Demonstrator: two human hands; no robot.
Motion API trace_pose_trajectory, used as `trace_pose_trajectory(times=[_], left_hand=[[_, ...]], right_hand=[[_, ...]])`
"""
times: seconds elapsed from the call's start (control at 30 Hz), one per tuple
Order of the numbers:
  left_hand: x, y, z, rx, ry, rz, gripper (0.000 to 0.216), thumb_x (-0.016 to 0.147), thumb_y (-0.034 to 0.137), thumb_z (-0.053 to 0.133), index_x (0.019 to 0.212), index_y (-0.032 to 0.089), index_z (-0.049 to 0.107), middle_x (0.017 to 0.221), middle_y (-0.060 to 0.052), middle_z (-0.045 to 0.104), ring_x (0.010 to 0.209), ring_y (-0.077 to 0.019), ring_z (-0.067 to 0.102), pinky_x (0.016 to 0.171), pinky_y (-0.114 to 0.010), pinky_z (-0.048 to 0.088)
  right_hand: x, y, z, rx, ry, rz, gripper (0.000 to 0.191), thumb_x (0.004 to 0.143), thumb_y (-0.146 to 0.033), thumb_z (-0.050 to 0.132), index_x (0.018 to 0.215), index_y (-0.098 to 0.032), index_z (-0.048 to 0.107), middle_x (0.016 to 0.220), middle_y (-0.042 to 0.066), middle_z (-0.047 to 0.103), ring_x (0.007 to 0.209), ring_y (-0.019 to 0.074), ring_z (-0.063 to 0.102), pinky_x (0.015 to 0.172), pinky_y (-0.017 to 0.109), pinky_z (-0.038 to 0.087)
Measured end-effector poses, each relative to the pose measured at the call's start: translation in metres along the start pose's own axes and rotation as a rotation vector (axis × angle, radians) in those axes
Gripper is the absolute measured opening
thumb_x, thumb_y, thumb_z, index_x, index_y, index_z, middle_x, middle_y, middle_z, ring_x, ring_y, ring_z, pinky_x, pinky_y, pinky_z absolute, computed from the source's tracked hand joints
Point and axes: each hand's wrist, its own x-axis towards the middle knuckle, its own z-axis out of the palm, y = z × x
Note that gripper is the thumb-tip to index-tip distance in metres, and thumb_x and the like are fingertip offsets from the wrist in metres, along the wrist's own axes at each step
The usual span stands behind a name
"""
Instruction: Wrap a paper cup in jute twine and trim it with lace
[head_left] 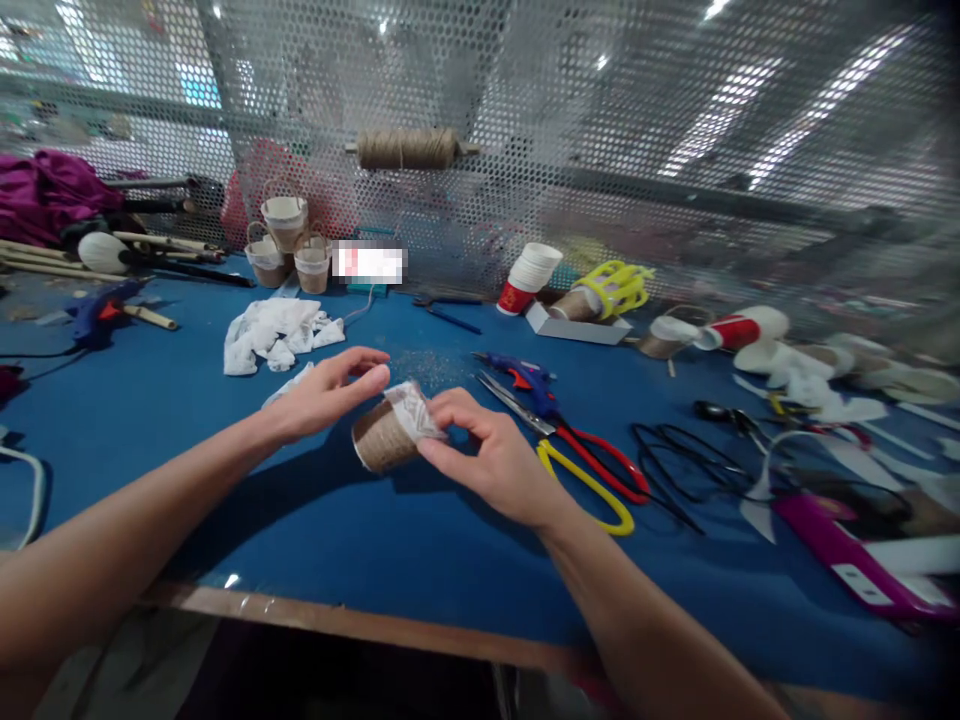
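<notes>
A paper cup wrapped in brown twine (384, 440) lies tilted on its side in the middle of the blue table, a white lace band around its rim end. My right hand (480, 445) pinches that lace end between thumb and fingers. To the cup's upper left, my left hand (334, 388) is apart from it, fingers and thumb stretched out with a gap between them and nothing held. Beneath the left hand shows a strip of white lace (289, 383). Just past the right hand lie scissors (570, 440) with red and yellow handles and a blue glue gun (521, 378).
White lace (281, 332) is heaped at the left, before several twine-wrapped cup baskets (285, 235). Pliers (454, 312), stacked paper cups (529, 275) and a white box (577, 325) stand farther back. Black cable (690, 460) and a purple case (847, 560) lie right. Another glue gun (105, 310) lies left.
</notes>
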Motion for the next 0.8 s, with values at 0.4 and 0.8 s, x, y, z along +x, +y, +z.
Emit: trace_pose_trajectory(times=[0.4,0.8], left_hand=[[0.0046,-0.0113,0.0068,-0.515,-0.009,-0.199,0.024,0.07,0.034,0.066,0.063,0.015,0.053,0.062,0.004,0.052,0.059,-0.008,0.048,0.064,-0.025,0.039],[0.0051,-0.0119,0.0022,-0.542,-0.154,-0.032,0.012,0.07,0.023,0.065,0.068,0.016,0.055,0.079,-0.001,0.059,0.076,-0.0117,0.056,0.077,-0.029,0.043]], right_hand=[[0.0005,0.0028,0.0034,-0.129,0.005,-0.123,0.012,0.076,-0.015,0.056,0.069,-0.021,0.048,0.078,0.004,0.056,0.083,0.0179,0.049,0.078,0.035,0.043],[0.0001,0.005,0.0036,-0.102,-0.034,-0.152,0.011,0.076,-0.017,0.057,0.069,-0.021,0.051,0.079,0.004,0.057,0.086,0.0182,0.051,0.081,0.036,0.043]])
